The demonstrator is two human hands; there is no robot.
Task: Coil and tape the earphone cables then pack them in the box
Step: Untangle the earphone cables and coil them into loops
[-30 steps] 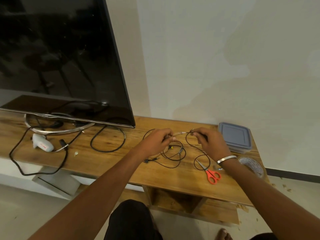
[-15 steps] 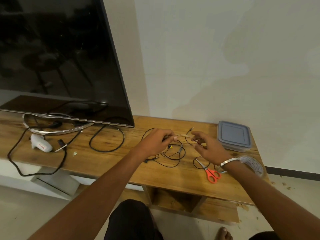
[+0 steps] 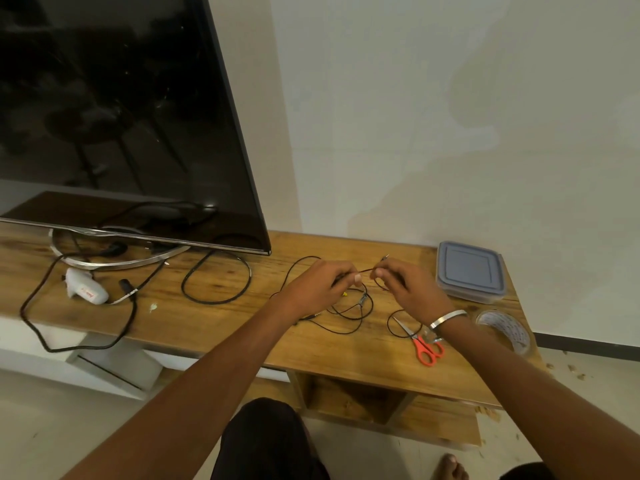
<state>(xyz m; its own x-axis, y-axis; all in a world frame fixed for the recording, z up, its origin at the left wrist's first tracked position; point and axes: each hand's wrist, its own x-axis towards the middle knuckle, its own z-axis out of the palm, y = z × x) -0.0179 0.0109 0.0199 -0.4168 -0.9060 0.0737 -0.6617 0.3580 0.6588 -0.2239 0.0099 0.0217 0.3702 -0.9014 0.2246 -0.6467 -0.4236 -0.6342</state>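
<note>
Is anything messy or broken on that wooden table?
Nothing looks broken. The earphone cable sprawls in loose tangled loops under both hands, not yet coiled. Small crumbs litter the floor by the table's right end.

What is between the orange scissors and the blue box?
In the head view, the right hand and its wrist with a silver bangle cross between the orange scissors and the lidded blue box.
</note>
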